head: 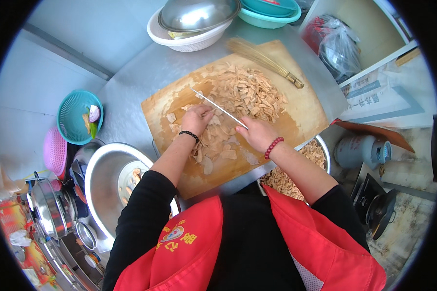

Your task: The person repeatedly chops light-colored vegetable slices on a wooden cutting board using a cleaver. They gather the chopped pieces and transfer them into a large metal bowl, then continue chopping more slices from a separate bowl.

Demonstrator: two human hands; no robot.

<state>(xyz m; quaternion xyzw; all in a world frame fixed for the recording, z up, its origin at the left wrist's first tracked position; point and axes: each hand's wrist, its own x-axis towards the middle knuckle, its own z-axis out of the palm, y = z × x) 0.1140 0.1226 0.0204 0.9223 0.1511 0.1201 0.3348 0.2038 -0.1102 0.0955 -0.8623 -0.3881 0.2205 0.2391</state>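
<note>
My right hand (256, 132) grips a kitchen knife (224, 111), its blade seen edge-on and slanting up to the left across the cutting board (306, 112). Left of the blade, my left hand (196, 118) has its fingers bent over pale tan slices (215, 120) and presses them to the wood. More loose slices (220, 142) lie below and around this hand. Beyond the knife spreads a heap of cut strips (255, 91) of the same food. The undersides of the left fingers are hidden.
A straw brush (266, 60) lies on the board's far side. Cut strips fill a metal container (313, 152) under the right forearm. A large metal basin (105, 182) stands at left, near a teal basket (69, 116). A gas cylinder (357, 151) is at right.
</note>
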